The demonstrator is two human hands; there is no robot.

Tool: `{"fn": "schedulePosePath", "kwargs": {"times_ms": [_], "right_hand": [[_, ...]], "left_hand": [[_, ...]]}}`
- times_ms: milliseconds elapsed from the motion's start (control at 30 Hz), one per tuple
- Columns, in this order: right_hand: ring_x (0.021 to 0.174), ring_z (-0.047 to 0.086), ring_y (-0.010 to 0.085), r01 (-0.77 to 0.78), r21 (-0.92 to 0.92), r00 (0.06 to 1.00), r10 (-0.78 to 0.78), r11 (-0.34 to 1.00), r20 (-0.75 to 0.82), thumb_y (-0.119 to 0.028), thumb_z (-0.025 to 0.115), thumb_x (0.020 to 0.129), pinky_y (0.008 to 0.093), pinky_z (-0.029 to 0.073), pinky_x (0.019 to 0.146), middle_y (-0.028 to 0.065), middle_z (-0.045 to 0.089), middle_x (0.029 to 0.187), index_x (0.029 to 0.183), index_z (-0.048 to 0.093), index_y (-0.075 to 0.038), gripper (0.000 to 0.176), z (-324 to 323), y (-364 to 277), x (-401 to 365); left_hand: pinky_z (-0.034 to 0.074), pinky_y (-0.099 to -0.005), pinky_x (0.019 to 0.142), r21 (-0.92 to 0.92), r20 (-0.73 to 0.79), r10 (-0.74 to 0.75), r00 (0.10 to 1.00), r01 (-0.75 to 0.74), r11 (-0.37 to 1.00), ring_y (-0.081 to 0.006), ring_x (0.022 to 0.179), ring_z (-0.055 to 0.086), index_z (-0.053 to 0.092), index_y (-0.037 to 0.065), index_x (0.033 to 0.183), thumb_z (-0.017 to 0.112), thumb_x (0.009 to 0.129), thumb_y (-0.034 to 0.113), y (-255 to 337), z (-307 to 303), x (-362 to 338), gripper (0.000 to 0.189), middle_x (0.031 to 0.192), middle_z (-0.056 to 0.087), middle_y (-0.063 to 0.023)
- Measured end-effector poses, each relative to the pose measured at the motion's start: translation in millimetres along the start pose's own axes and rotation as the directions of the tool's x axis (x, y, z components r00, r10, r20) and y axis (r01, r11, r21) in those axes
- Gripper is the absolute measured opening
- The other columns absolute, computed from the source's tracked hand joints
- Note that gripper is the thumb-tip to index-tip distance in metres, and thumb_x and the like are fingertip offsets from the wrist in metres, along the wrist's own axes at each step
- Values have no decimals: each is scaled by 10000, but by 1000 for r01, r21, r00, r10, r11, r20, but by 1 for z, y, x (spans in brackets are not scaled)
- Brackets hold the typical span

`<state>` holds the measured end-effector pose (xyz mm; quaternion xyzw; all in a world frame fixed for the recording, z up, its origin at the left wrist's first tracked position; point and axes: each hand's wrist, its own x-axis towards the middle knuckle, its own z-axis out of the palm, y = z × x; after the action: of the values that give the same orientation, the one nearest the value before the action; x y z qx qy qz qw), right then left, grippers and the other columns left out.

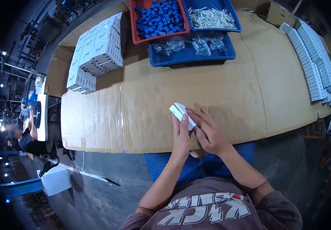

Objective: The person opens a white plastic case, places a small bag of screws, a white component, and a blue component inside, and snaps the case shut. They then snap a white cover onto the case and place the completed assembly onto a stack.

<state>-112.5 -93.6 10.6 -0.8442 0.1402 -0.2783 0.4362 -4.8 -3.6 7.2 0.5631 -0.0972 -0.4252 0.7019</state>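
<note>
Near the front edge of the table, a small white box (179,112) is held tilted between my two hands. My left hand (181,134) grips it from the left, thumb lying along its face. From the other side, my right hand (208,132) presses its fingers against the box's right edge and lower end. A flap or gap shows at the box's far end. The lower part of the box is covered by my fingers, and what is inside cannot be seen.
Stacked white boxes (100,46) stand back left; rows of white boxes (311,61) line the right. At the back are a red bin (135,32) of blue-black parts, a blue bin (239,26) of white pieces and a blue tray (159,62) with clear bags. Another person (31,143) sits far left.
</note>
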Motion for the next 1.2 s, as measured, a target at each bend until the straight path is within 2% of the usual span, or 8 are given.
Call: {"fn": "schedulePosePath", "kwargs": {"times_ms": [167,367,667,767,867,900,1033,1200], "right_hand": [[1222,666,370,60,-123,994,-71,991,-84,-46,560,972,492,509,1115,195,649,1397,1439,566,37,474,12,7,-2],[1122,719,389,115,-230,965,-163,966,-204,3,560,945,468,586,1020,231,694,1302,1346,608,100,415,22,5,-6],[1196,681,432,150,-144,951,-183,978,-249,-60,510,1009,483,559,1042,256,680,1316,1371,588,104,405,22,-1,0],[1379,561,412,68,-11,992,-69,998,-110,-89,487,1032,473,460,1152,250,561,1492,1470,518,57,463,19,-3,1],[1461,479,349,-49,326,999,52,944,2,-103,484,1045,437,376,1202,217,402,1637,1551,442,4,519,7,-18,8],[1401,513,276,-153,388,988,154,909,29,-157,484,1082,399,383,1178,160,369,1665,1566,431,-15,507,2,-20,6],[1397,489,225,-427,614,899,382,664,212,-269,534,1097,400,386,1162,130,511,1537,1567,433,-29,538,-16,-29,17],[1284,562,171,-537,669,838,417,513,353,-231,570,1089,335,455,1078,102,571,1456,1572,435,-54,532,-21,-32,28]], "left_hand": [[503,-290,866,54,-28,37,999,-35,998,-120,1055,558,460,67,1443,414,1126,483,-8,2,1,525,1200,573,-43],[501,-270,827,-4,-89,-36,995,36,999,-129,946,586,497,52,1406,397,1113,520,-1,15,-12,560,1098,598,-54],[492,-311,979,-61,-64,11,998,-15,998,-170,1189,570,391,69,1542,415,1096,534,8,17,-20,646,1291,579,-95],[484,-344,1018,-75,-52,48,998,-52,996,-202,1222,570,308,87,1613,514,1050,535,-2,-2,-1,748,1362,569,-116],[471,-385,1075,11,158,290,944,-295,955,-220,1277,549,209,86,1658,617,1024,443,27,-18,4,835,1429,517,-142],[462,-429,1093,12,195,294,936,-302,953,-241,1279,551,184,102,1674,736,910,346,32,-23,6,974,1463,508,-157],[394,-462,1178,282,379,333,863,-451,847,-290,1384,507,186,87,1672,718,720,95,28,-34,1,1090,1546,449,-175],[332,-480,1236,343,370,399,839,-522,781,-331,1475,429,202,56,1651,743,674,68,23,-37,-3,1116,1600,392,-177]]}}
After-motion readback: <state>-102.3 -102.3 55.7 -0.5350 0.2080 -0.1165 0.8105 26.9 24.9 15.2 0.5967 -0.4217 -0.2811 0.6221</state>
